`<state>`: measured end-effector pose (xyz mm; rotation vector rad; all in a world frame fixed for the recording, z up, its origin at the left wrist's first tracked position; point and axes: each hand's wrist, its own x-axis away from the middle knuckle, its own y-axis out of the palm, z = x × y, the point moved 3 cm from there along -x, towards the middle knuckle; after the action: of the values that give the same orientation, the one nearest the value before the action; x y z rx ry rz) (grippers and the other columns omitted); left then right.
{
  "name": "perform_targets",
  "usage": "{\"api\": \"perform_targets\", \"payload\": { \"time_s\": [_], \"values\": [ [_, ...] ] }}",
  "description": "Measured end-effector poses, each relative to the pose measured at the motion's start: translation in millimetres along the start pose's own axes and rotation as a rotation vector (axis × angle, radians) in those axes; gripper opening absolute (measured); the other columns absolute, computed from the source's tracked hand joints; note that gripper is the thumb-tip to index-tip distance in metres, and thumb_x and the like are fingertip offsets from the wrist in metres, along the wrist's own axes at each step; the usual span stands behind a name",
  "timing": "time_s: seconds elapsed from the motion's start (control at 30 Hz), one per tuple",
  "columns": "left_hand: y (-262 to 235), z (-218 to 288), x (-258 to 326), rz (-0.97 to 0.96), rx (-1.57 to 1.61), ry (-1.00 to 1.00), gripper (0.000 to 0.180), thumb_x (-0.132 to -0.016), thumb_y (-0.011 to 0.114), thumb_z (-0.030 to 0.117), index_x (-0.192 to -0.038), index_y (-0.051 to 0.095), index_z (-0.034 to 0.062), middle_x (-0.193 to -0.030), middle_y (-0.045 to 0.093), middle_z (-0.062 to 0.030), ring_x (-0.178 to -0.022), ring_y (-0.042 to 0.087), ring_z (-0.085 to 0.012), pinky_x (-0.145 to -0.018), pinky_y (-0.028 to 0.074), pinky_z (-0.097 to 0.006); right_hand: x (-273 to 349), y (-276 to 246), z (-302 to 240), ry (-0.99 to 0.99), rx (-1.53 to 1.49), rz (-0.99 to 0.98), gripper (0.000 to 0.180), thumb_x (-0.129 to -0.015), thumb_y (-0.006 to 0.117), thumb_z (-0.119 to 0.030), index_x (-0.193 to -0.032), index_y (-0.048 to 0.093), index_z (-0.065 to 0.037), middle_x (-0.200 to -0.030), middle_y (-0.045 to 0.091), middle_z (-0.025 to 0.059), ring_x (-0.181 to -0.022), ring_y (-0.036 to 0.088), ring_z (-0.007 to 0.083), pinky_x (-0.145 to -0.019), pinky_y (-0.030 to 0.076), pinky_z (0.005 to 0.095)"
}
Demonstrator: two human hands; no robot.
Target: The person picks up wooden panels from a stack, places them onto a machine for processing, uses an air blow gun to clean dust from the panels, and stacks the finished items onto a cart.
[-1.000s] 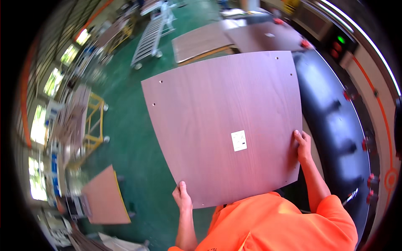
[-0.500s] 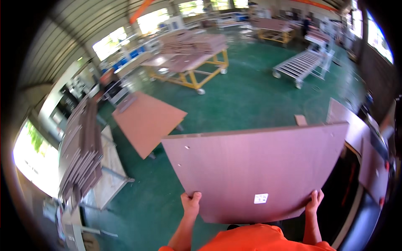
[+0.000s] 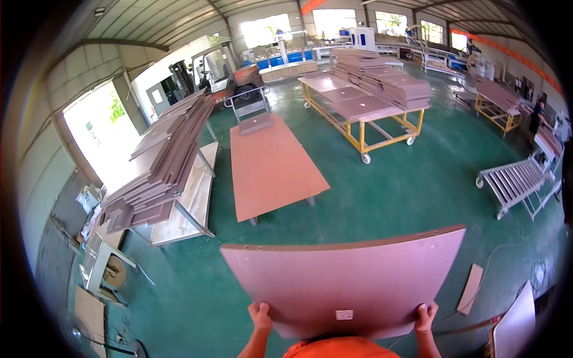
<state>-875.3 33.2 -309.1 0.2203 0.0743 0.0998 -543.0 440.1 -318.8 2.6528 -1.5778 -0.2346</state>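
Head view: both hands carry a wide brown panel flat at chest height above the green floor. Left hand and right hand have fingers clamped on its near edge, with a long low table ahead.

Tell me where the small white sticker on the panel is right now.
The sticker sits low on the brown panel, near its bottom edge at lower centre of the head view, between the left hand and the right hand.
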Motion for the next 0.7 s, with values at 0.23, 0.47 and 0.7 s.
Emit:
{"api": "perform_targets", "payload": {
  "time_s": [0.23,0.47,0.7],
  "values": [
    [55.7,-103.7,-92.5,0.119,0.079,-0.145,0.045,-0.082,0.073,0.040,-0.094,0.042,0.0103,-0.070,0.047,0.0013,-0.053,0.040,-0.0082,-0.045,0.030,-0.026,-199.0,133.1,-8.5,0.036,0.052,-0.325,0.036,-0.085,0.065,-0.027,-0.098,0.062,0.007,-0.087,0.063,0.0034,-0.083,0.054,0.0124,-0.075,0.045,0.0290],
    [256.5,-133.5,-275.3,0.030,0.052,-0.189,0.039,-0.084,0.072,0.038,-0.080,0.044,0.0110,-0.062,0.040,0.0052,-0.051,0.036,-0.0062,-0.044,0.026,-0.025,-390.3,193.5,26.4,0.111,0.045,-0.192,0.030,-0.087,0.062,-0.022,-0.095,0.062,0.006,-0.082,0.059,0.0002,-0.076,0.049,0.0099,-0.068,0.042,0.0282],
    [464.1,-134.8,-421.9,-0.374,-0.205,-0.103,0.036,-0.087,0.068,0.036,-0.080,0.060,0.0010,-0.065,0.052,0.0054,-0.059,0.042,-0.0044,-0.049,0.031,-0.026,-536.9,201.2,82.8,0.189,-0.016,0.067,0.021,-0.090,0.060,-0.025,-0.090,0.055,-0.005,-0.081,0.052,-0.0021,-0.075,0.046,0.0093,-0.067,0.037,0.0274]
  ]
}}
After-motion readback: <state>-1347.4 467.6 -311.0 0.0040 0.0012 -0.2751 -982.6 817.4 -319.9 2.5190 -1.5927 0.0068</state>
